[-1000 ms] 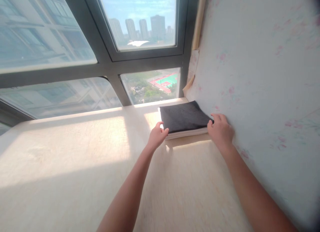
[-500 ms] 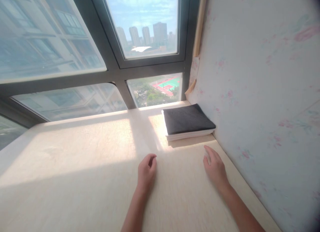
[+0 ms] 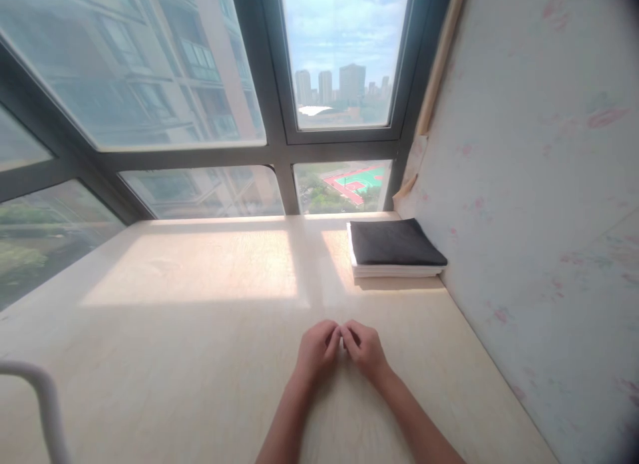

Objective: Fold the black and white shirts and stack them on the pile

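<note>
Right, nearest thing to my hands is the folded cloth stack (image 3: pixel 394 247): dark cloth on top, white layers under it, lying flat on the pale wooden tabletop (image 3: pixel 200 357) in the far right corner, its right edge just beside the wall (image 3: pixel 539 204). It's well apart from both hands, nobody touching it.

Left hand (image 3: pixel 317 349) and right hand (image 3: pixel 364 347) sit close together on the tabletop nearer to me, fingertips meeting at the middle. Both are loosely curled w/ fingers bent in, gripping nothing I can see. Forearms run in from the bottom edge.

Sunlight makes a bright patch across the tabletop's far half, and the stack throws a thin shadow on its near side.

Beyond: big windows w/ dark grey window frame (image 3: pixel 279 151), tower blocks on the skyline, a red and green sports court (image 3: pixel 357 181) far below. Wall on the right is pale w/ faint pink blotches. Bottom left, a white curved tube (image 3: pixel 44 397) pokes in; can't tell what it belongs to.
</note>
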### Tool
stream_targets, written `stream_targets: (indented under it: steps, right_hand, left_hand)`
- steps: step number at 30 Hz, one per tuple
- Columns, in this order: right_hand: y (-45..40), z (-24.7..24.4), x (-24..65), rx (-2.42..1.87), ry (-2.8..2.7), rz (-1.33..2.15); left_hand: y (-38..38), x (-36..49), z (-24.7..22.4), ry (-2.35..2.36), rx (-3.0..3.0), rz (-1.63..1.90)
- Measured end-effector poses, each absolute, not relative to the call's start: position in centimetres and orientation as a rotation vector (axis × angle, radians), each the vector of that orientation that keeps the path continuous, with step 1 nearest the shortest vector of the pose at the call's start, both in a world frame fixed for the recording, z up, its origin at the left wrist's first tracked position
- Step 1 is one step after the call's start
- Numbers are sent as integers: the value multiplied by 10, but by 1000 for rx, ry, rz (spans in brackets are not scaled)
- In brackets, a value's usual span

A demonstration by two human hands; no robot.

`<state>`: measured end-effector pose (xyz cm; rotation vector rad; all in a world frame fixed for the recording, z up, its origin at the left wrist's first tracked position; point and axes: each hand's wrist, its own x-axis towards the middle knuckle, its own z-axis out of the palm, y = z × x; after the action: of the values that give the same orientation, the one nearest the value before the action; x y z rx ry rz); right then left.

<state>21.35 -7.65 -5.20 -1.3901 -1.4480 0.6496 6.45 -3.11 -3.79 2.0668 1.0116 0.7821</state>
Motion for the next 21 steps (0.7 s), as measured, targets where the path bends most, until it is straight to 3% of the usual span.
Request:
stream_targets:
  steps: [21]
  right_hand:
    - [-77,-58,215,-1504,-1595,575]
  left_hand:
    - [-40,62,-46,1113,2068,708]
